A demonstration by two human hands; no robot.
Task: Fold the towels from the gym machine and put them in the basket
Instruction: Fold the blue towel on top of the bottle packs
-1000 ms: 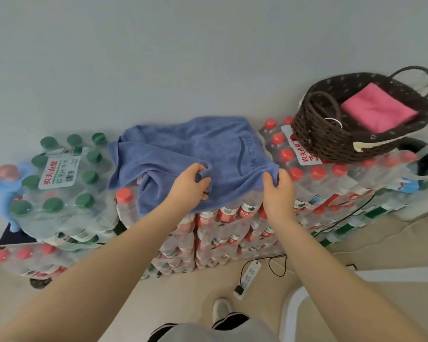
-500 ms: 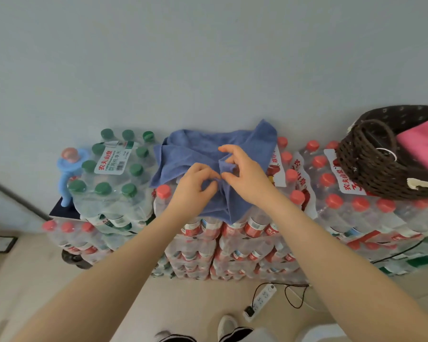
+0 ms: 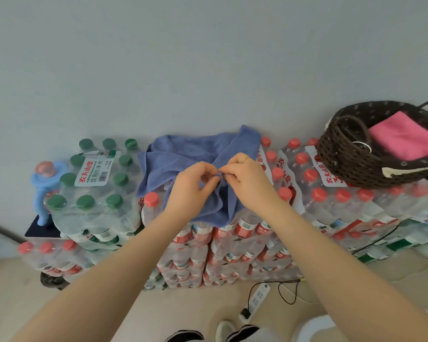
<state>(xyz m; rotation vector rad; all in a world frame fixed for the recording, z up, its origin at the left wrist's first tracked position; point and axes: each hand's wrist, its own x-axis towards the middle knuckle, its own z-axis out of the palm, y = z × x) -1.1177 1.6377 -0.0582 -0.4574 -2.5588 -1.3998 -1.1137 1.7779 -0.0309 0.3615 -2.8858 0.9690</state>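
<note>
A blue towel (image 3: 183, 154) lies crumpled on top of stacked packs of water bottles against the wall. My left hand (image 3: 190, 188) and my right hand (image 3: 247, 176) meet over its middle, and both pinch the towel's edge between fingers and thumb. Part of the cloth hangs over the front of the bottles below my hands. At the right a dark woven basket (image 3: 351, 164) stands on the bottle packs, with a folded pink towel (image 3: 403, 139) inside it.
Packs of red-capped bottles (image 3: 319, 196) and green-capped bottles (image 3: 94, 183) form the work surface. A light blue stand (image 3: 43, 183) is at the far left. A power strip (image 3: 256, 298) with a black cable lies on the floor near my shoe (image 3: 224, 329).
My right hand carried the towel's right corner leftward to my left hand, folding the cloth over. Both hands now pinch the edge together. The view shifted left, moving the basket toward the right edge.
</note>
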